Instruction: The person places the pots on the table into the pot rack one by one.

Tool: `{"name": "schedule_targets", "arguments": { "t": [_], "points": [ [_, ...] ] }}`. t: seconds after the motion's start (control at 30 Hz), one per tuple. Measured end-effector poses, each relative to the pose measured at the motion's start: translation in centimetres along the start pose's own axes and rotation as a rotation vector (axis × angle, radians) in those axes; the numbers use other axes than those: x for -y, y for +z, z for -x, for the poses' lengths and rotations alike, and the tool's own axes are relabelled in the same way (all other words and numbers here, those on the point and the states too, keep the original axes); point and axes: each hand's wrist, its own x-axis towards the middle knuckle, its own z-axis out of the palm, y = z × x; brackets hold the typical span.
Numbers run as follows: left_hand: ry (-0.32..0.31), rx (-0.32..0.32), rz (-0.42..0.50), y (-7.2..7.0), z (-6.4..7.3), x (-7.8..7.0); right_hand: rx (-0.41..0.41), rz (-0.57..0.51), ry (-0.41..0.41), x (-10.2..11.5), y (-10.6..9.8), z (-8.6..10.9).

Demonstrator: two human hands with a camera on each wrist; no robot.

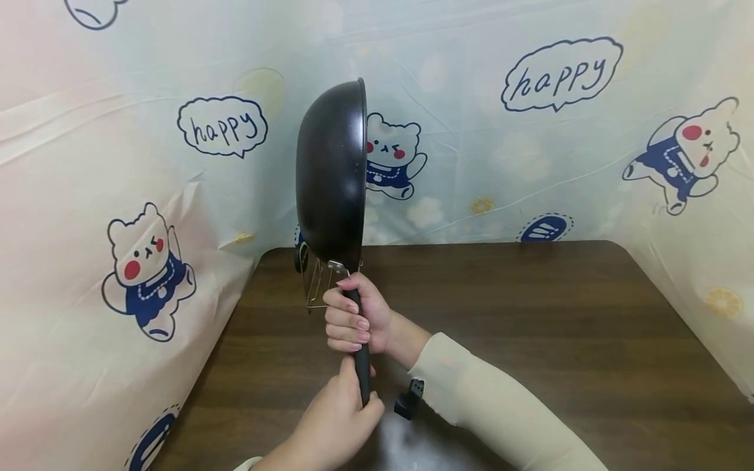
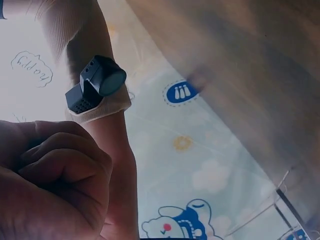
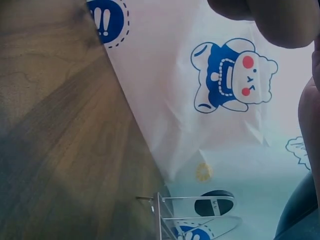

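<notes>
Backdrop: printed sheeting (image 1: 483, 170) with cartoon bears and "happy" bubbles walls off the back and both sides of a dark wooden worktop (image 1: 530, 307).
Pan position: a black frying pan (image 1: 331, 173) stands on edge above the rear left of the worktop, bowl uppermost, its handle (image 1: 360, 360) running straight down toward the person.
Right hand (image 1: 353, 317): fingers wrapped around the upper handle, just below the metal neck.
Left hand (image 1: 338, 418): closed around the lower end of the handle, directly under the other; the left wrist view shows its fingers curled tight.
Behind the pan: a wire rack (image 1: 318, 284) sits on the worktop, partly hidden; whether it touches the pan cannot be told.
Wrist: a small black camera (image 1: 410, 398) is strapped over the pale sleeve (image 1: 501, 412).
Handling, as a judgement: rigid and probably top-heavy held this way, so a stacked two-hand grip on the handle suits it; the smooth coating offers poor purchase elsewhere.
</notes>
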Motion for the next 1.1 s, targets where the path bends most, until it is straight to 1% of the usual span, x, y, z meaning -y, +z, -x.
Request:
{"name": "schedule_targets", "arguments": {
  "t": [0.1,0.2,0.33,0.47,0.67,0.87,1.1],
  "points": [
    [-0.006,0.003,0.003,-0.1,0.2,0.2,-0.005,-0.007,0.006,-0.3,-0.4,-0.2],
    [-0.009,-0.007,-0.005,0.0,0.1,0.5,-0.019,-0.017,0.005,-0.6,-0.9,-0.1],
    [-0.018,-0.026,-0.01,0.5,0.0,0.9,-0.036,-0.024,0.013,-0.9,-1.6,0.2],
    [-0.031,-0.033,-0.003,1.1,-0.2,1.4,-0.044,-0.03,0.029,-1.2,-2.4,0.4],
    [-0.043,-0.021,0.03,1.7,-0.5,2.0,-0.049,-0.043,0.047,-1.5,-3.4,0.9],
    [-0.05,0.0,0.067,2.3,-1.0,2.6,-0.061,-0.048,0.044,-1.9,-4.7,1.5],
    [-0.04,-0.011,0.061,3.1,-1.5,3.2,-0.088,-0.075,0.04,-2.3,-6.1,2.3]
  ]
}}
